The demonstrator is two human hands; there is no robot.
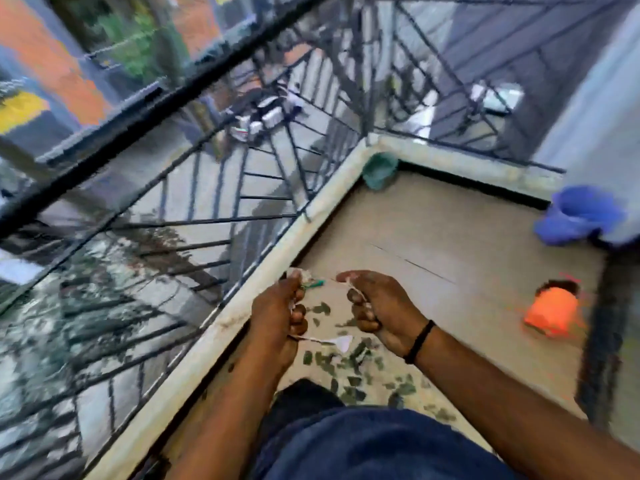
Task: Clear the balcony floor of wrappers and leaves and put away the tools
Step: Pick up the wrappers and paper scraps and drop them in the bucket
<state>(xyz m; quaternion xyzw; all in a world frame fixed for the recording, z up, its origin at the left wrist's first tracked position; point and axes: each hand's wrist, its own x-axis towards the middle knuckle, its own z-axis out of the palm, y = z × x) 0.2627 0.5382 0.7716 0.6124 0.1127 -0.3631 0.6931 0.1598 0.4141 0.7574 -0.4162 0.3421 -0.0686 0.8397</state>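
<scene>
Left hand [277,311] fingers curled, clutching wrappers [323,339]; right hand [375,304] curled — pinching white scrap (blurred).

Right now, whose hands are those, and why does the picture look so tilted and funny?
The picture comes from a camera worn on a person's head, looking down, so you see what they see. The wide lens bends the black railing. The left hand grips crumpled wrappers, with a white scrap sticking out below. The right hand is curled too, pinching something small and pale; it is too blurry to name. Green leaves lie scattered on the balcony floor under the hands. Further off stand a green pot in the corner, a blue container and an orange container.
</scene>
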